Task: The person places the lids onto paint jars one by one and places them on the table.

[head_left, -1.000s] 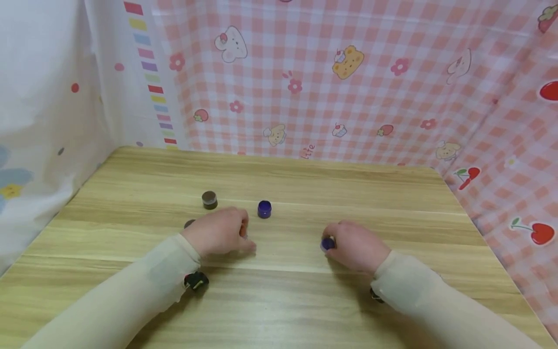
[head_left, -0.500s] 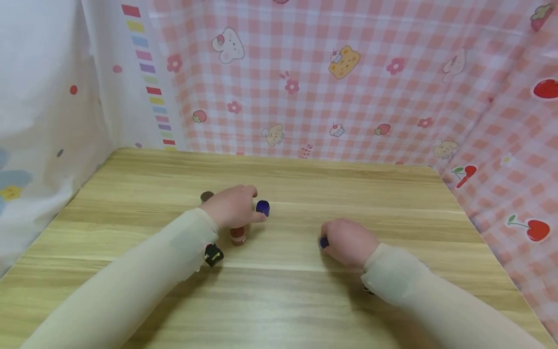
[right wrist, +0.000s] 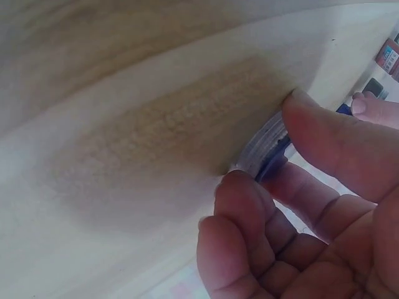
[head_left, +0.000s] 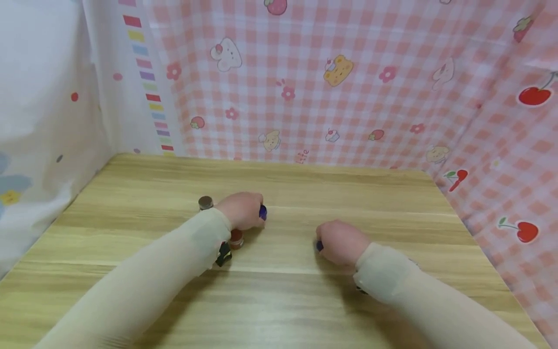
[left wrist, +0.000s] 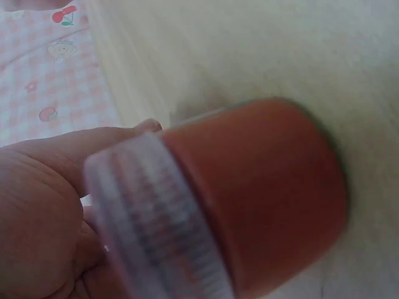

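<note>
My left hand (head_left: 241, 210) has its fingertips and thumb around a small blue jar (head_left: 263, 212) on the wooden table, covering much of it. Under the left wrist, a red-brown jar (head_left: 237, 239) stands upright; it fills much of the left wrist view, where its clear ribbed lid (left wrist: 159, 218) shows. Farther right, my right hand (head_left: 343, 242) pinches another small dark-blue jar (head_left: 320, 246). The right wrist view shows thumb and fingers on it, with a clear ribbed band (right wrist: 262, 146) on its table side and blue behind; the fingers hide the rest.
A brown jar (head_left: 205, 202) stands just behind the left sleeve (head_left: 152, 271). The wooden table (head_left: 279, 300) ends at a pink checked cloth (head_left: 305, 111) at the back and right, and a white cloth (head_left: 48, 106) hangs on the left.
My left hand leaves the red-brown jar, moves back and right, and takes hold of the blue jar. My right hand still holds its blue jar and shifts slightly left in view.
</note>
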`<control>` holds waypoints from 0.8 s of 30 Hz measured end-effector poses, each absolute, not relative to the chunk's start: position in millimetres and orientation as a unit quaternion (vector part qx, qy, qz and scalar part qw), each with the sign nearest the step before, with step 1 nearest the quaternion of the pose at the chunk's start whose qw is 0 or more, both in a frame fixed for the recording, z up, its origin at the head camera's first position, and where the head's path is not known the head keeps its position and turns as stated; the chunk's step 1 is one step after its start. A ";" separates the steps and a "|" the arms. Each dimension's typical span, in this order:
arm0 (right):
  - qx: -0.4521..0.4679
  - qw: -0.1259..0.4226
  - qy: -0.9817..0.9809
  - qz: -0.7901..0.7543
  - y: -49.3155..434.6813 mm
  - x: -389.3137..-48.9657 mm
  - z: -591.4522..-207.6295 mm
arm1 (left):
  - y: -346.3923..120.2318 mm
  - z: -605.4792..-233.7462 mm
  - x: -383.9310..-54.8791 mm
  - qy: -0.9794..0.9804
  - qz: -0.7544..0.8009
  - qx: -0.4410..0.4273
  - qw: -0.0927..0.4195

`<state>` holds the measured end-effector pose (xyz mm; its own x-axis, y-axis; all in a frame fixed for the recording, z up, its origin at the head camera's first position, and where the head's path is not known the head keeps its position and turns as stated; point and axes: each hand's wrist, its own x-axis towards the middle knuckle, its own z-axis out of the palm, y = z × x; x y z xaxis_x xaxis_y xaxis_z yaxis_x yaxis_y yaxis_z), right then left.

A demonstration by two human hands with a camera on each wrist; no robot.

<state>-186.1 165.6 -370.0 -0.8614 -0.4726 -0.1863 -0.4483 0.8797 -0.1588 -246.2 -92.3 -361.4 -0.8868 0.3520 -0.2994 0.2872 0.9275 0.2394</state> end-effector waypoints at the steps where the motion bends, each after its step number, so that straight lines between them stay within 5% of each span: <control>1: -0.239 0.111 0.963 -0.052 164.9 -186.2 -370.1 | -91.8 -361.5 -246.6 0.967 0.093 0.166 0.171; 24: -0.253 0.092 0.963 -0.024 156.0 -182.5 -362.0 | -79.4 -366.4 -255.4 0.971 0.036 0.183 0.150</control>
<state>-182.5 156.0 -362.0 -0.8555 -0.4911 -0.1641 -0.4823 0.8711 -0.0923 -255.4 -79.4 -366.4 -0.8884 0.3660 -0.2772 0.3442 0.9305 0.1256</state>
